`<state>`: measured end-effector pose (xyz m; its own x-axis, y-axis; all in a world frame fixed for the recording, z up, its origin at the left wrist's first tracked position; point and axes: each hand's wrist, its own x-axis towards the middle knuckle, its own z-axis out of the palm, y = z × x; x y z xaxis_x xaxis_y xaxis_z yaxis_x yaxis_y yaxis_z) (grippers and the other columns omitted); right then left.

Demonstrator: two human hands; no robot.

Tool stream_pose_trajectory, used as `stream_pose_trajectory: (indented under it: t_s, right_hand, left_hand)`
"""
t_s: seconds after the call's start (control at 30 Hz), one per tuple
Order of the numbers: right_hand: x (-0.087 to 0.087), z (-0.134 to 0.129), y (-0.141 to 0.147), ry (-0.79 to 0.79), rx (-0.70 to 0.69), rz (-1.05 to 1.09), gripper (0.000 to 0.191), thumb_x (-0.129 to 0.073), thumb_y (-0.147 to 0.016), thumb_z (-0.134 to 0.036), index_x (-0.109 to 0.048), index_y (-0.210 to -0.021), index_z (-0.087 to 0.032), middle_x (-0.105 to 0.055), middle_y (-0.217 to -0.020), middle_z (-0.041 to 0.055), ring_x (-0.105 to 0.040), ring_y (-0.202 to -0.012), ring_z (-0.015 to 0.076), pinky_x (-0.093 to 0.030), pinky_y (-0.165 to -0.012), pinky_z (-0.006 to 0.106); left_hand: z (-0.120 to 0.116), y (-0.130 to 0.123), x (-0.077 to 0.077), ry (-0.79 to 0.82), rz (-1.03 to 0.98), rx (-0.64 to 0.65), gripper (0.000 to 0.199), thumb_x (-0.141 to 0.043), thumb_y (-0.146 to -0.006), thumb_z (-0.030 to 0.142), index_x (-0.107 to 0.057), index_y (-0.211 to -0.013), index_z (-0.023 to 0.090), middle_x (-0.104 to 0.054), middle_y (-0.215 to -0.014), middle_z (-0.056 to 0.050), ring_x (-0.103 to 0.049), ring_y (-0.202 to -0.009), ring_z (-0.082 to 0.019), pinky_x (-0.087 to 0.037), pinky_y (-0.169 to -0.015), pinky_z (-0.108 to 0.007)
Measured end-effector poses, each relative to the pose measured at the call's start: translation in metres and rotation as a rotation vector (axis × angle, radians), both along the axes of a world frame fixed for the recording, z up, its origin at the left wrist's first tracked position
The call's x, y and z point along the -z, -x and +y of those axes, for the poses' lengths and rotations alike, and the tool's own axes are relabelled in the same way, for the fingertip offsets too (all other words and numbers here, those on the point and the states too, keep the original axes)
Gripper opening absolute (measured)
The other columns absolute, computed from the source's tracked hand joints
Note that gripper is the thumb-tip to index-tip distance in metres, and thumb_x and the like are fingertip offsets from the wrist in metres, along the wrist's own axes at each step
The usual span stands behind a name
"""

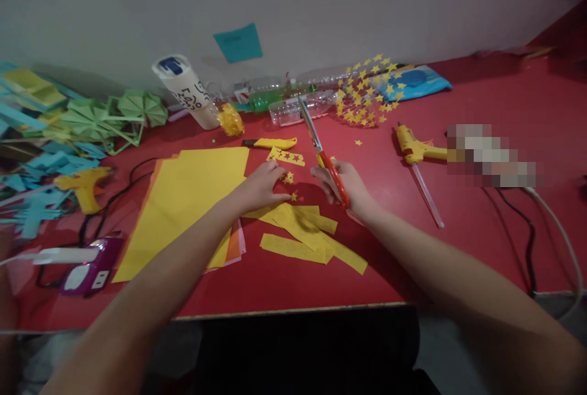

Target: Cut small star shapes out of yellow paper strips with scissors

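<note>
My right hand grips a pair of scissors by the red handles, with the blades pointing up and away from me. My left hand hovers low over the table, thumb and fingers apart, with nothing visible between them. Just beyond its fingers lies a yellow paper strip with star-shaped cutouts. Small yellow paper stars sit between my two hands. Several yellow paper strips overlap nearer to me. Left of them, a stack of yellow sheets lies partly under my left forearm, with orange and pink sheets beneath.
A yellow box cutter lies behind my left hand. Glue guns rest at right and left, with cables. Plastic bottles, a star-covered clear ball shape and a blue packet line the wall. Folded paper pieces crowd the left.
</note>
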<state>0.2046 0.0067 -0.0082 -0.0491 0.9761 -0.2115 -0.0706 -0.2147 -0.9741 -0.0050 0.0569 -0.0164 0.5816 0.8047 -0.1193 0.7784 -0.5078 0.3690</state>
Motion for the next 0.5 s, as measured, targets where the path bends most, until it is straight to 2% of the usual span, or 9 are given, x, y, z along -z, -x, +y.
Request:
stream_pose_trajectory:
  t_s: [0.17, 0.23, 0.33, 0.43, 0.5]
  right_hand:
    - [-0.002, 0.0, 0.002, 0.029, -0.007, -0.019, 0.042, -0.078, -0.077, -0.036, -0.043, -0.057, -0.022, -0.04, -0.034, -0.0094, -0.035, -0.026, 0.006, -0.027, -0.029, 0.019]
    - [-0.002, 0.0, 0.002, 0.02, -0.004, -0.015, 0.042, -0.078, -0.076, -0.037, -0.044, -0.057, -0.022, -0.041, -0.034, -0.0093, -0.035, -0.026, 0.0061, -0.027, -0.029, 0.019]
    - [0.0, 0.0, 0.001, -0.014, 0.003, -0.001, 0.041, -0.078, -0.075, -0.041, -0.046, -0.058, -0.022, -0.042, -0.035, -0.0091, -0.036, -0.027, 0.0061, -0.027, -0.03, 0.019]
    - [0.002, 0.002, -0.001, -0.033, 0.031, -0.006, 0.043, -0.078, -0.074, -0.043, -0.045, -0.056, -0.022, -0.041, -0.035, -0.0091, -0.035, -0.026, 0.0061, -0.027, -0.029, 0.019]
    - [0.002, 0.004, -0.003, -0.047, 0.061, -0.012, 0.043, -0.077, -0.074, -0.042, -0.044, -0.056, -0.022, -0.041, -0.035, -0.0091, -0.036, -0.027, 0.0065, -0.028, -0.03, 0.02]
  left_hand:
    - [0.002, -0.009, 0.01, 0.104, -0.166, -0.055, 0.033, -0.066, -0.081, 0.032, -0.064, -0.111, 0.017, -0.057, -0.11, -0.009, -0.059, -0.093, -0.021, -0.05, -0.087, -0.037]
    - [0.004, -0.019, 0.012, 0.12, -0.222, -0.076, 0.028, -0.064, -0.082, 0.028, -0.066, -0.107, 0.017, -0.057, -0.112, -0.008, -0.06, -0.089, -0.019, -0.05, -0.088, -0.036]
    - [0.005, -0.04, 0.014, 0.129, -0.291, -0.122, 0.019, -0.061, -0.08, 0.017, -0.067, -0.098, 0.016, -0.061, -0.105, -0.008, -0.06, -0.092, -0.019, -0.05, -0.09, -0.035]
    - [0.005, -0.058, 0.015, 0.264, -0.435, -0.174, 0.016, -0.057, -0.081, 0.016, -0.065, -0.094, 0.015, -0.063, -0.1, -0.007, -0.061, -0.085, -0.018, -0.05, -0.083, -0.033]
    - [0.004, -0.059, 0.012, 0.241, -0.508, -0.202, 0.013, -0.059, -0.08, 0.018, -0.064, -0.092, 0.017, -0.062, -0.098, -0.006, -0.061, -0.086, -0.018, -0.05, -0.084, -0.033]
